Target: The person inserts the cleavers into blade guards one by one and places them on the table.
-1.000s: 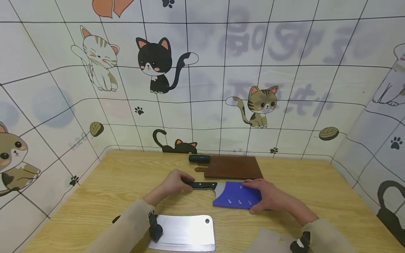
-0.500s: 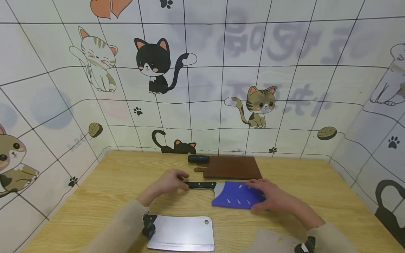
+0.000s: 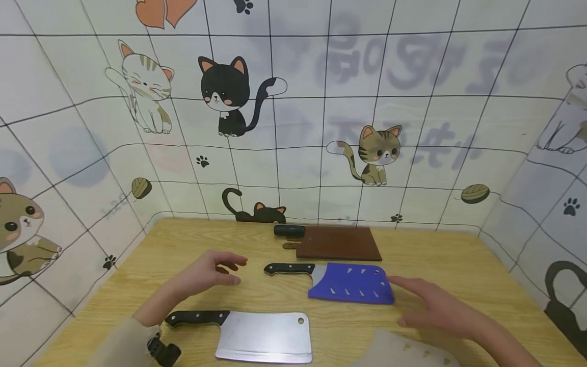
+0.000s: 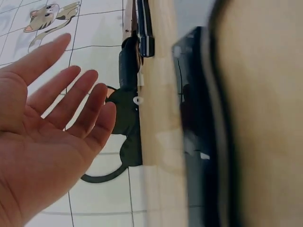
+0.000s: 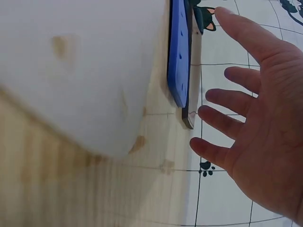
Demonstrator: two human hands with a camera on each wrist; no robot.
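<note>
A cleaver in a blue blade cover (image 3: 350, 283) lies on the table, its black handle (image 3: 290, 268) toward the left. Left of that handle my left hand (image 3: 213, 272) hovers with loosely bent fingers, holding nothing; its empty palm (image 4: 52, 127) faces the left wrist view. Just off the cover's right end is my right hand (image 3: 440, 308), fingers spread and empty, seen also as a bare palm (image 5: 265, 123) in the right wrist view. Nearer the front lies a bare cleaver (image 3: 263, 336) with a shiny blade and a black handle (image 3: 197, 318).
Behind the covered cleaver lies a brown cleaver-shaped sheath or board (image 3: 339, 243) with a black handle (image 3: 289, 231) beside it. A pale sheet-like cover with slots (image 3: 394, 351) sits at the front right. The wooden table (image 3: 192, 239) meets a cat-patterned wall (image 3: 298, 168).
Both hands have come away from the covered cleaver, the left hand toward the left and the right hand toward the right. The cleaver has stayed in place; the bare cleaver's handle is now uncovered.
</note>
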